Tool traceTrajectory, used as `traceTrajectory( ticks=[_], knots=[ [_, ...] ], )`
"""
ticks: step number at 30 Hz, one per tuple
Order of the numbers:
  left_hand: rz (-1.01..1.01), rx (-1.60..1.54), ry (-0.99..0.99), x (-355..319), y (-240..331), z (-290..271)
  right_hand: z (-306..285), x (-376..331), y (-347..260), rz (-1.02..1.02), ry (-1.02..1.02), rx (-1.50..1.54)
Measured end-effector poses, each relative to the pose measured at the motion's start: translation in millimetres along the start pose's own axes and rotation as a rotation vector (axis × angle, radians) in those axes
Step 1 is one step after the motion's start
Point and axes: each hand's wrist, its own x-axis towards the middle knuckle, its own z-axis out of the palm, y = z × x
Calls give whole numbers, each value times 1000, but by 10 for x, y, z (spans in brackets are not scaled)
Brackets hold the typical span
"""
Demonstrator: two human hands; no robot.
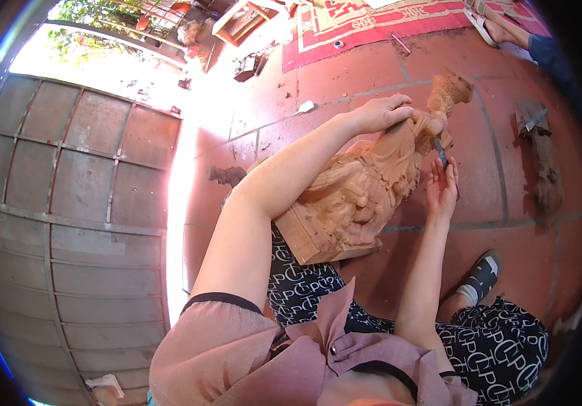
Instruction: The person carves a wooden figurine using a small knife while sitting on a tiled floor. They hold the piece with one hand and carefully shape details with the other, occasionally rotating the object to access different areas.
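Carved wooden figure (365, 183) lies aslant, its squared base at the person's patterned trousers (304, 281), its upper end pointing away above the tiled floor (355, 78); whether that far end touches the floor, cannot tell.

Left hand (382, 115) laid over the upper part of the figure, fingers bent against the wood; thumb hidden, so whether it grips or merely presses, cannot tell; right hand (443, 186) palm upward, fingers closed around a slim dark tool (441, 154), its tip at the figure's upper part.

Progress, by judgement: rough shaping looks well past; the flat-sided base, the deep folds and relief along the body, and the narrow upper end are all cut; left, seemingly, finer cutting where the tool meets the wood, then perhaps smoothing; wood bare throughout, no paint or varnish seen; finest detail too small to judge.

Count: figure, one; tool in the hand, one; loose bladed tool (536, 120) on the floor at right, one; white object (306, 107), kind unclear, one; pink pen-like stick (401, 44), one; small round item (339, 44) on the red rug (372, 20), one; rug, one; own sandalled foot (483, 277) in view, one; another person's sandalled foot (483, 28), at least one.
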Motion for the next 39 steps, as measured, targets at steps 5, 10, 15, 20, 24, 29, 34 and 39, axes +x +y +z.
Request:
traceTrajectory(
  ticks=[5,10,15,20,24,29,34,39],
  knots=[
    [13,-2,7,61,-52,25,-191,-132,76,38,162,2],
    [19,0,17,39,-46,28,137,-72,-22,0,55,23],
    [37,24,5,50,-20,-6,-32,-85,83,25,147,14],
    [35,17,16,49,-76,51,168,-42,-9,-24,14,-20],
    [62,13,12,115,-84,76,-67,-106,58,12,221,-14],
    [63,38,16,40,-110,69,-57,-92,7,4,49,-36],
    [17,19,19,37,-113,42,-162,-73,101,40,142,-83],
    [45,64,42,122,-115,-10,-349,16,-10,56,148,-103]
  ],
)
